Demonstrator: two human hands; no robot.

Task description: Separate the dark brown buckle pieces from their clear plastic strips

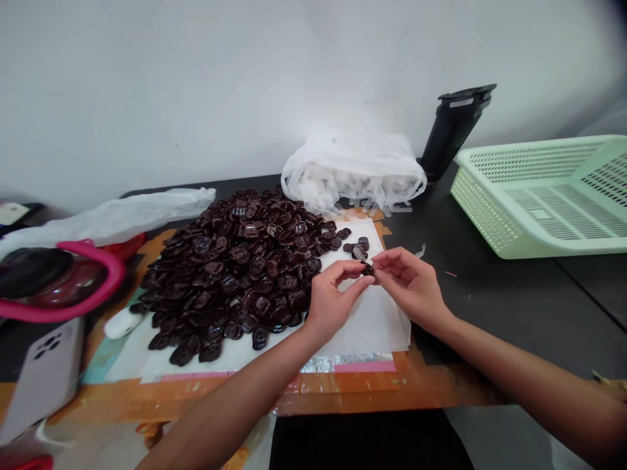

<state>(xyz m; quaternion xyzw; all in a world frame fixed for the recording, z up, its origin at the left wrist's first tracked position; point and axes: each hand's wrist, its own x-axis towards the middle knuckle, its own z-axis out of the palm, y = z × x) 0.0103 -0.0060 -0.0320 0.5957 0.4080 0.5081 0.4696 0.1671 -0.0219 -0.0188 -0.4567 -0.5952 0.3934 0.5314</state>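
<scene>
Both hands meet over a white sheet [350,329]. Between their fingertips is a small dark brown plastic piece [367,269], partly hidden by the fingers. My left hand [333,294] pinches it from the left with thumb and index finger. From the right, my right hand [411,287] pinches the same piece. A small pale translucent bit [360,253] shows just above the fingertips; I cannot tell whether it is attached. Left of the hands lies a big pile of similar glossy, slotted brown pieces [245,261]. A few more pieces [361,245] lie just beyond the fingers.
Behind the pile, a white plastic bag [353,160] spills translucent strips. A black tumbler [453,134] and a pale green basket [533,225] stand at the right. Leftward are a phone [51,365], a white oval object [122,323] and a pink curved handle [110,267].
</scene>
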